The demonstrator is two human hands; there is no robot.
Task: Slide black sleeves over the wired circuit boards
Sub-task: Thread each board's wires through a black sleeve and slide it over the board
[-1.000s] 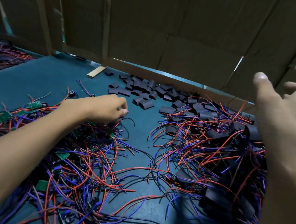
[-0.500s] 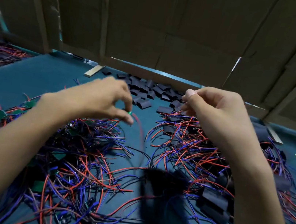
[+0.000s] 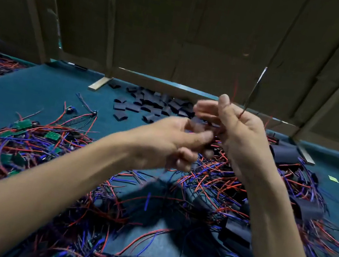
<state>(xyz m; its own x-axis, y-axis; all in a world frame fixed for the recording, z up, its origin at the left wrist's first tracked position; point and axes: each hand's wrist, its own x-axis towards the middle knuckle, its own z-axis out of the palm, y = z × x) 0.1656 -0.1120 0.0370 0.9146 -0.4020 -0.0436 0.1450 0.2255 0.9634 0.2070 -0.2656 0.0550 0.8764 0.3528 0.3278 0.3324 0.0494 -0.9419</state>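
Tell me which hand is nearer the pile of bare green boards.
Left. The left hand is raised just right of the pile of bare green boards, with its forearm passing over the pile's wires. The right hand is farther right, above the sleeved pile.

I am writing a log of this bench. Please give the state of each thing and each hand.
left hand: pinches a dark blurred piece
right hand: grips thin wires
loose black sleeves: empty, heaped at the back
bare circuit boards: unsleeved, piled left
sleeved boards: covered, piled right
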